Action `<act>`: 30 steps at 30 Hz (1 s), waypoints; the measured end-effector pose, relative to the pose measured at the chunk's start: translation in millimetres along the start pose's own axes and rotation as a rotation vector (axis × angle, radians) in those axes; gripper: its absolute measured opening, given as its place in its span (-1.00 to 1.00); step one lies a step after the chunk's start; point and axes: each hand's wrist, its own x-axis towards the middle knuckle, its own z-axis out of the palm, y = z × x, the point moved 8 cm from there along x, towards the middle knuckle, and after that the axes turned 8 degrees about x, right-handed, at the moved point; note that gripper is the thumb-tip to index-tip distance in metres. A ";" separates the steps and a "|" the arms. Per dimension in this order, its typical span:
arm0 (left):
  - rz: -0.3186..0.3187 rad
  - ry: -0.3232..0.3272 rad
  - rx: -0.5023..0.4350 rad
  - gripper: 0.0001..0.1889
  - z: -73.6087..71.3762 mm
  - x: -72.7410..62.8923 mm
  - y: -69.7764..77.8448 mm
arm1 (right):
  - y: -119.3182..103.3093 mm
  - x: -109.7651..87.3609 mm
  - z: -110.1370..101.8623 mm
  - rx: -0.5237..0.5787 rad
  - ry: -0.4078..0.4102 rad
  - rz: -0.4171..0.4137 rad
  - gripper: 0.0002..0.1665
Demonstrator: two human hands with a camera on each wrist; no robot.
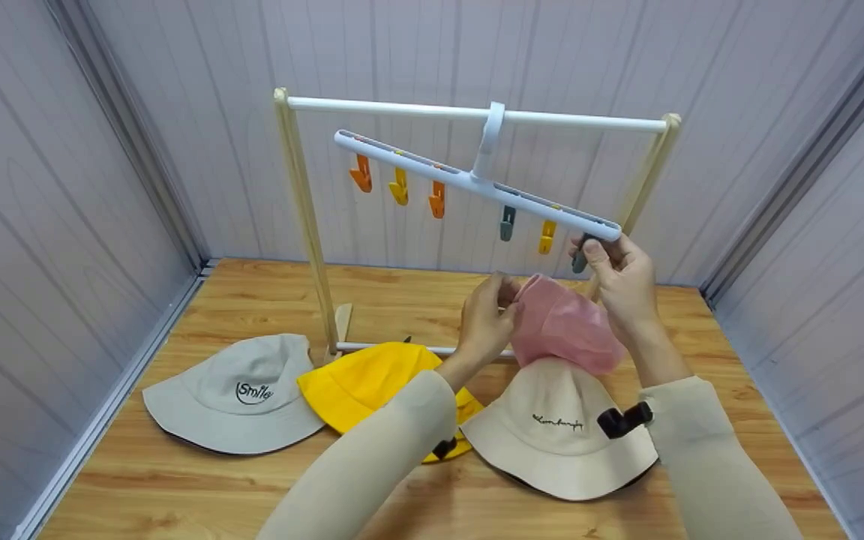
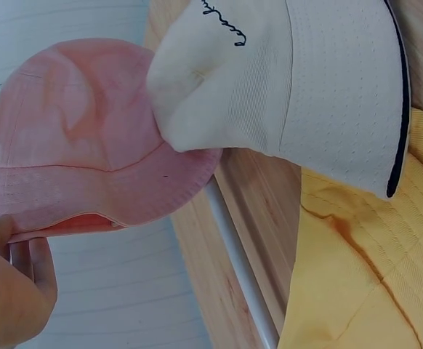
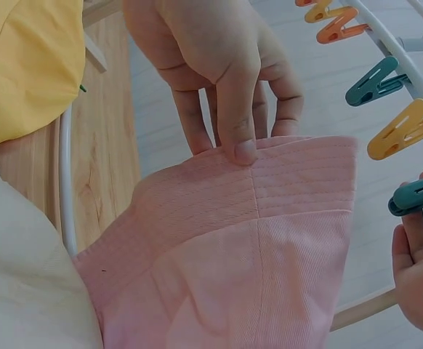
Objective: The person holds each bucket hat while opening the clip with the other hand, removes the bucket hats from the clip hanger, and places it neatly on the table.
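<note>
My left hand (image 1: 486, 319) pinches the brim edge of a pink bucket hat (image 1: 568, 326), thumb on one side and fingers on the other, as the right wrist view shows. The hat hangs with its crown partly over a cream bucket hat (image 1: 556, 397). At the low right end of a white clip hanger (image 1: 526, 201), my right hand (image 1: 627, 289) grips a dark green clothespin (image 1: 580, 259) between thumb and fingers. In the right wrist view this clothespin (image 3: 419, 195) is beside the pink brim, apart from it. The hanger tilts down to the right.
A wooden rack with a white top rail (image 1: 394, 109) carries the hanger by its hook. Several orange, yellow and green clothespins, such as the yellow clothespin (image 1: 547, 237), hang along it. A grey bucket hat (image 1: 241, 394) and a yellow hat (image 1: 372, 382) lie on the wooden table (image 1: 199, 495).
</note>
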 end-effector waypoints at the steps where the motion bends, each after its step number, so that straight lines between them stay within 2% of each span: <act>1: -0.004 -0.001 -0.005 -0.83 0.0 -0.1 -0.7 | 0.1 0.1 -0.2 -0.001 0.001 -0.001 -0.62; 21: -0.026 -0.011 -0.001 -0.84 -1.9 -2.3 -2.2 | -1.9 0.6 -1.0 -0.014 -0.024 -0.003 -0.66; 30: -0.003 0.007 0.004 -0.82 -1.5 -1.0 -3.5 | -1.7 0.2 -1.5 -0.013 -0.045 0.023 -0.67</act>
